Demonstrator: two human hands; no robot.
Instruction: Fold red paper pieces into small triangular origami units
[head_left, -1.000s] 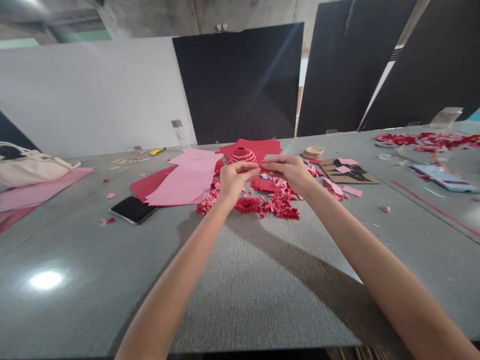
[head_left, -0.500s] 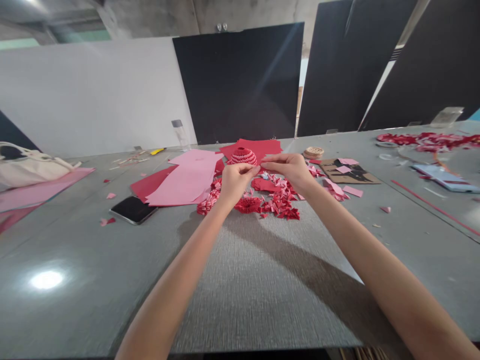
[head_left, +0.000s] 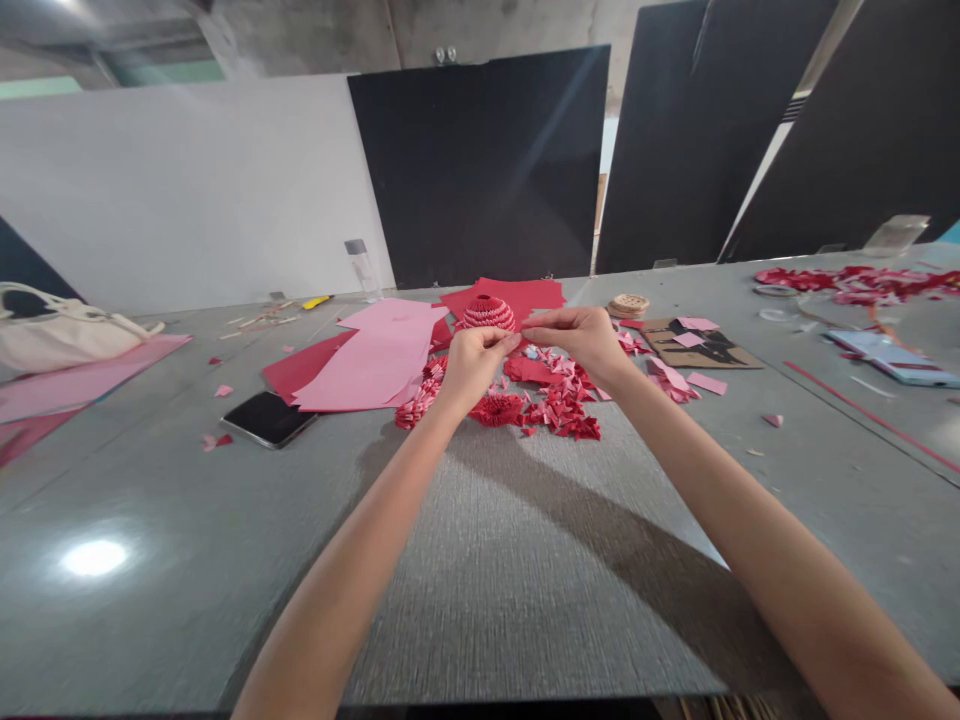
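My left hand and my right hand meet fingertip to fingertip above the paper pieces, both closed in a pinch. Whatever sits between the fingertips is too small to make out. Just behind them stands a round red-and-pink folded-paper form with a hole in its top. Below the hands lies a heap of small folded red and pink paper pieces, with a red ring of folded paper at its near side. A striped strip of joined pieces shows left of my left hand.
Pink sheets and red sheets lie around the heap. To the left are a black phone, a yellow cutter and a white bag. Right are a cardboard piece, a light-blue phone and more folded pieces.
Hardly anything differs. Both hands keep their pinch in the same place, and the whole view has shifted very slightly.
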